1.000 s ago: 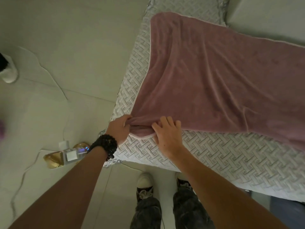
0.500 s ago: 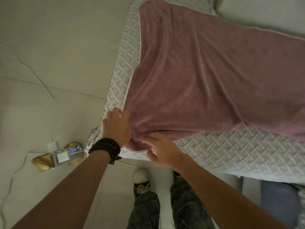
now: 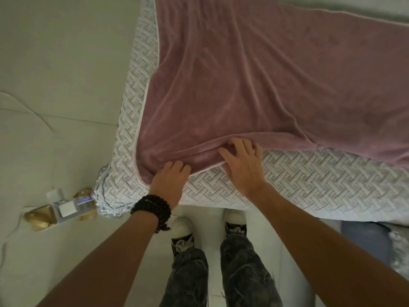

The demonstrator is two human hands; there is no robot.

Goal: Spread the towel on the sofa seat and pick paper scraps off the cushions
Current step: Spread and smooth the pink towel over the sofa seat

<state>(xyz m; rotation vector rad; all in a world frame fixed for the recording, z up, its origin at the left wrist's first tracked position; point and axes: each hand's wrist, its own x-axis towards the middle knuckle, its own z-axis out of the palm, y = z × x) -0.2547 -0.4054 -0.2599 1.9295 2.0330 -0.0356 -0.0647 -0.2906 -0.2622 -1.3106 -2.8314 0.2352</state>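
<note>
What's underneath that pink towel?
The pink towel lies on a white woven-pattern cushion cover, which shows along its left and near edges. Whatever sits beneath the towel's middle, paper scraps included, is covered and cannot be seen.

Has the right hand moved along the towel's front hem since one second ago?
Yes. The right hand moved rightward along the towel hem, away from the cushion corner.
</note>
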